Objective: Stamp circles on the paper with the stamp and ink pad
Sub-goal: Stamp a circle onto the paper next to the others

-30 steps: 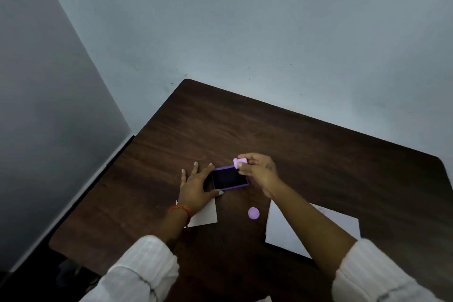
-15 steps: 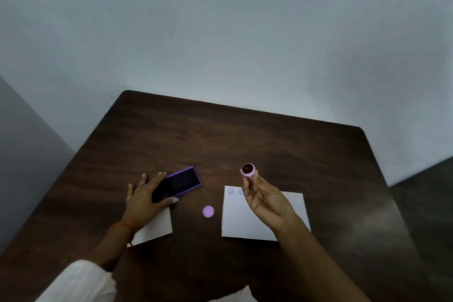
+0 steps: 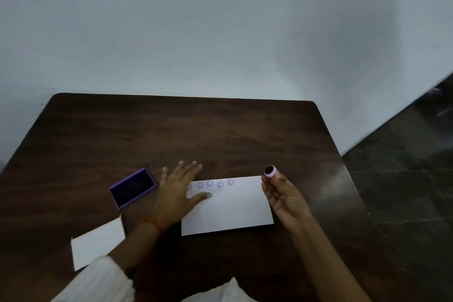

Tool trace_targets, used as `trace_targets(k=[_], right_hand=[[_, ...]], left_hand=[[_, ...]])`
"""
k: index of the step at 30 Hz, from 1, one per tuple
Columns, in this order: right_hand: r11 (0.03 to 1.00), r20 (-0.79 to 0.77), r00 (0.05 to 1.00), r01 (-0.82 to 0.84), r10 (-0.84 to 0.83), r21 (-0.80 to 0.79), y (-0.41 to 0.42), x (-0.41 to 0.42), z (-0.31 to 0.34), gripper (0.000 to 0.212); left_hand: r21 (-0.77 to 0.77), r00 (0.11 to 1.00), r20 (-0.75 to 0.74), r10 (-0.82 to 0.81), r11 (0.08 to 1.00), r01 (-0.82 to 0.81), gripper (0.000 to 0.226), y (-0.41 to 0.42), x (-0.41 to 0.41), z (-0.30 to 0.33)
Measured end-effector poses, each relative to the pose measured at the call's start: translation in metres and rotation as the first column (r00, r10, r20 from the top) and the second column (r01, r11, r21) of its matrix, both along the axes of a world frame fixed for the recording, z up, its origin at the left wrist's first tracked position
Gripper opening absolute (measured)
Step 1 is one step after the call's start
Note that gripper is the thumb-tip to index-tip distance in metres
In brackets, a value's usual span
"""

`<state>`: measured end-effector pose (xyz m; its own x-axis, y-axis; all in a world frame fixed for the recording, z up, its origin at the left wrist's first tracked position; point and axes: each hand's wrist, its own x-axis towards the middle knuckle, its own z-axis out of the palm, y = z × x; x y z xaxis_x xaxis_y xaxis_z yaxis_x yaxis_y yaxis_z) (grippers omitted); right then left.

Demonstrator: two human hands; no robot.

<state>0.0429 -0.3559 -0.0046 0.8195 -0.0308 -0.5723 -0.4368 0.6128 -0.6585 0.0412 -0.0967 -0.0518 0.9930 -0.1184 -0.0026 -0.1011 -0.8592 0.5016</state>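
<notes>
A: Where is the stamp [image 3: 270, 170]?

B: Pinched at the tips of the right hand [image 3: 286, 200], palm turned up, dark inked face toward the camera. It sits in the air just off the paper's [image 3: 232, 208] corner at 1 o'clock, not touching the sheet.

A: And the left hand [image 3: 177, 193]?

B: Flat and spread, fingers [image 3: 193, 167] open, gripping nothing. The palm lies over the paper's edge at 9 o'clock and the thumb rests on the sheet.

A: Any marks on the paper?

B: 4 clear circles [image 3: 215, 183] in a row along the far edge, at 12 o'clock of the sheet. A 5th may sit under the left hand; I cannot tell.

A: The ink pad [image 3: 132, 191]?

B: Open, purple-rimmed, at 9 o'clock of the left hand, just beside its little finger, lying tilted on the dark wooden worktop [image 3: 196, 130].

A: What else is around?

B: A second white sheet [image 3: 98, 245] at 7 o'clock, partly hidden by the left forearm and its white sleeve [image 3: 98, 279]. An orange band [image 3: 153, 223] circles the left wrist. A pale wall [image 3: 220, 27] stands behind, and dark floor [image 3: 404, 179] shows at 3 o'clock.
</notes>
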Motion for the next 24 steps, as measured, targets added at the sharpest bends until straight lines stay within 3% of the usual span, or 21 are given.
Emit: trace_targets(k=[4, 7, 11, 15, 20, 24], right_hand=[[0.977, 0.005, 1.000, 0.026, -0.026, -0.212, -0.006, 0.002, -0.009, 0.022], [0.898, -0.033, 0.999, -0.005, -0.011, -0.441, 0.003, 0.005, -0.012, 0.025], [0.688, 0.083, 0.979, -0.070, 0.187, -0.723, 0.016, 0.007, -0.015, 0.019], [0.459, 0.164, 0.904, -0.040, 0.396, -0.887, 0.030, 0.012, -0.022, 0.006], [0.082, 0.028, 0.794, -0.028, 0.607, -0.996, 0.041, 0.015, -0.031, 0.007], [-0.088, -0.060, 0.709, 0.003, 0.702, -0.996, 0.043, 0.018, -0.036, 0.010]], left_hand=[[0.028, 0.987, -0.012, -0.162, 0.986, 0.163, 0.075, -0.045, 0.008, -0.004], [0.100, 0.976, -0.060, -0.209, 0.972, 0.214, 0.075, -0.060, 0.014, -0.011], [0.173, 0.966, -0.145, -0.216, 0.955, 0.239, 0.078, -0.060, 0.019, -0.023], [0.180, 0.970, -0.110, -0.218, 0.955, 0.235, 0.079, -0.054, 0.018, -0.032], [0.155, 0.970, -0.097, -0.223, 0.959, 0.236, 0.080, -0.048, 0.012, -0.031], [0.158, 0.969, -0.096, -0.227, 0.958, 0.240, 0.080, -0.048, 0.012, -0.028]])
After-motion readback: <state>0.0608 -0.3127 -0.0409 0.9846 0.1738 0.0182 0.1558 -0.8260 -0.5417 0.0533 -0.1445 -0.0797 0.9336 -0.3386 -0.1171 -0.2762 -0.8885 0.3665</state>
